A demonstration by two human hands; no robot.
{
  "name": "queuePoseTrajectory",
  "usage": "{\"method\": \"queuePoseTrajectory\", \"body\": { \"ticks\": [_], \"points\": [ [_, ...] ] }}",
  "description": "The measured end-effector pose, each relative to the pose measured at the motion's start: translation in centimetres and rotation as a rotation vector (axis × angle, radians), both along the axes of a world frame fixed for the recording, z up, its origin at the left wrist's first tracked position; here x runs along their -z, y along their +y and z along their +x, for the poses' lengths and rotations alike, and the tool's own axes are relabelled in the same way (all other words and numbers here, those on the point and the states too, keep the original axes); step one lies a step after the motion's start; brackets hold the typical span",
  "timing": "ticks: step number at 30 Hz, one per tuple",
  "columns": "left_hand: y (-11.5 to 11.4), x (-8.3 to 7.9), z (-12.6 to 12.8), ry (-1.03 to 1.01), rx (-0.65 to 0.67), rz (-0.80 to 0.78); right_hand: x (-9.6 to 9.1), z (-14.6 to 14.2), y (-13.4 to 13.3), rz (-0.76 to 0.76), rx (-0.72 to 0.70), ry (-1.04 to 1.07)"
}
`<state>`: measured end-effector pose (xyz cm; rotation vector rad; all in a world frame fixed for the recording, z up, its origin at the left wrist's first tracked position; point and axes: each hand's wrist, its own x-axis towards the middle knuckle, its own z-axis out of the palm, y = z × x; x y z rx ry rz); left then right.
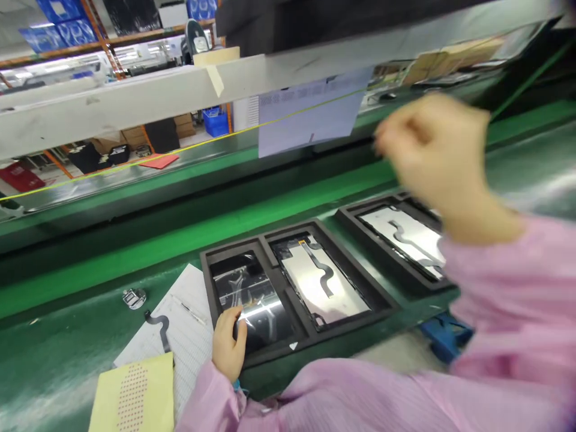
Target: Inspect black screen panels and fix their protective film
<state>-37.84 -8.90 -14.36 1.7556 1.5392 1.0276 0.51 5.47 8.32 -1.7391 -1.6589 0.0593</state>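
A black foam tray [260, 246] with two pockets lies on the green belt in front of me. Its left pocket holds a shiny dark panel [252, 300]; its right pocket holds a silvery panel [321, 282] with a black flex cable across it. My left hand [228, 347] rests on the near left corner of the dark panel, fingers curled against it. My right hand [434, 153] is raised high above a second tray [360, 211], blurred by motion, fingers drawn together as if pinching; whether anything is in them I cannot make out.
A white paper sheet [184, 324] with a loose black flex cable [162, 327], a yellow sheet of small dots [135, 396] and a small metal piece [134, 297] lie at the left. A grey rail [135, 102] with a hanging paper [310, 114] crosses overhead. A blue object [445, 336] sits at the belt's near edge.
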Motion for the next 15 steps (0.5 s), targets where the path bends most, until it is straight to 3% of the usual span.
{"method": "queuePoseTrajectory", "body": {
  "ticks": [4,7,10,15],
  "points": [
    [-0.3,-0.4,0.4,0.131,0.112,0.089,14.5,-1.9,-5.6,-0.491,0.017,-0.076],
    [-0.4,-0.7,0.7,0.231,0.206,0.185,21.0,-2.4,-7.3,-0.652,0.057,-0.116],
    [-0.3,-0.8,0.8,0.234,0.235,0.211,23.1,-1.8,-7.3,-0.714,0.107,-0.105],
    [-0.2,-0.6,0.7,0.173,0.233,0.193,22.4,0.1,-5.9,-0.790,0.095,-0.013]
  ]
}}
